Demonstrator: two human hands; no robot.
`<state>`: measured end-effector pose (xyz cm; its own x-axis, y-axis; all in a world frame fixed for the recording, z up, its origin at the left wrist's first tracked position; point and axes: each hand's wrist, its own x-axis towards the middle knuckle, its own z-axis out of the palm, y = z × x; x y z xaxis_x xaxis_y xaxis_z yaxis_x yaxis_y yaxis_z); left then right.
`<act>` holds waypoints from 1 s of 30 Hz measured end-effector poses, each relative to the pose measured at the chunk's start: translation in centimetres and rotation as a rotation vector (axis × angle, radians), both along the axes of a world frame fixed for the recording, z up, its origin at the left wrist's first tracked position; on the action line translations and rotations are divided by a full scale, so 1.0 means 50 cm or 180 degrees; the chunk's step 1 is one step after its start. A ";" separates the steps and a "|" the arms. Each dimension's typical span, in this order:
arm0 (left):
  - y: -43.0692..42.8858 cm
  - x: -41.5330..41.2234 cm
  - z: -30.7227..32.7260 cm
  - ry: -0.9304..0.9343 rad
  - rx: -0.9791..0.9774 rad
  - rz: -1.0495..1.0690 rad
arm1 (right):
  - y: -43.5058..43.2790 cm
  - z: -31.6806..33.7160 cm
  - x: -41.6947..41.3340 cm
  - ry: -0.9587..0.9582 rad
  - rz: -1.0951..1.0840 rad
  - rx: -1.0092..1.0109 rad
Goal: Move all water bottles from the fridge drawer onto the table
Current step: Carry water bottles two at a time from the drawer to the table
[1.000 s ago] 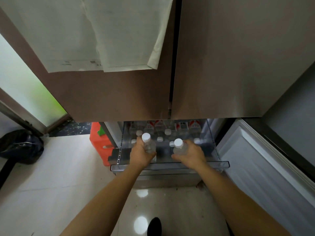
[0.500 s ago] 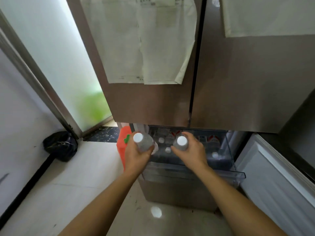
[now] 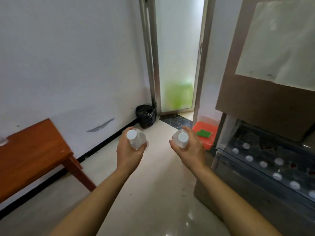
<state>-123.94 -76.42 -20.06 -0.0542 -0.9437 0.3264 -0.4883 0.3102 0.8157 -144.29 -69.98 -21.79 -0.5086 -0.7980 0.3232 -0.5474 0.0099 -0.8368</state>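
Observation:
My left hand (image 3: 129, 154) grips a clear water bottle (image 3: 135, 139) with a white cap, held upright over the floor. My right hand (image 3: 190, 150) holds a second white-capped water bottle (image 3: 181, 139) the same way. Both hands are out in front of me, between the table and the fridge. The open fridge drawer (image 3: 265, 169) lies at the right, with several white bottle caps showing inside. A brown wooden table (image 3: 29, 155) stands at the left against the white wall.
A black bag (image 3: 145, 115) sits in the corner by a frosted glass door (image 3: 177, 65). An orange bin (image 3: 207, 133) with a green item stands beside the fridge. Papers hang on the brown fridge door (image 3: 265, 97). Glossy tiled floor lies ahead.
Both hands lifted a bottle each out of the drawer. The view has swung left, away from the fridge, so the table and wall now show.

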 end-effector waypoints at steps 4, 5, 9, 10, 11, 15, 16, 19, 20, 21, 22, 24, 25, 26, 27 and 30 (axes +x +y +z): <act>-0.034 0.229 0.006 0.0102 -0.0022 0.0385 | -0.081 0.016 0.199 0.0104 0.0391 -0.0070; -0.043 0.289 0.008 0.0164 -0.0038 0.0464 | -0.103 0.022 0.253 0.0112 0.0492 -0.0101; -0.080 0.536 0.021 0.0282 -0.0108 0.0756 | -0.194 0.030 0.487 0.0199 0.0903 -0.0156; -0.090 0.599 0.022 0.0291 -0.0098 0.0809 | -0.215 0.029 0.548 0.0229 0.1011 -0.0146; -0.102 0.662 0.024 0.0304 -0.0077 0.0884 | -0.237 0.029 0.609 0.0258 0.1129 -0.0139; -0.143 0.873 0.032 0.0215 -0.0040 0.1219 | -0.316 0.035 0.820 0.0289 0.1573 -0.0081; -0.151 0.914 0.033 0.0216 -0.0035 0.1305 | -0.334 0.037 0.864 0.0314 0.1692 -0.0039; -0.189 1.051 0.026 0.0221 -0.0026 0.1604 | -0.412 0.032 1.011 0.0357 0.1960 0.0066; -0.203 1.089 0.020 0.0212 -0.0019 0.1703 | -0.438 0.027 1.053 0.0330 0.2019 0.0096; -0.218 1.125 0.014 0.0201 -0.0007 0.1791 | -0.464 0.019 1.092 0.0313 0.2077 0.0113; -0.234 1.157 0.007 0.0200 0.0012 0.1877 | -0.489 0.014 1.128 0.0323 0.2128 0.0127; -0.268 1.215 -0.005 0.0151 0.0027 0.2020 | -0.543 -0.001 1.194 0.0327 0.2210 0.0184; -0.290 1.240 -0.009 0.0115 0.0004 0.2074 | -0.573 -0.008 1.224 0.0306 0.2252 0.0217; -0.314 1.264 -0.013 0.0085 -0.0028 0.2137 | -0.607 -0.016 1.253 0.0290 0.2308 0.0249; -0.344 1.289 -0.016 0.0061 -0.0054 0.2191 | -0.645 -0.025 1.281 0.0278 0.2372 0.0286; -0.452 1.356 -0.024 0.0053 -0.0054 0.2261 | -0.771 -0.046 1.364 0.0242 0.2514 0.0321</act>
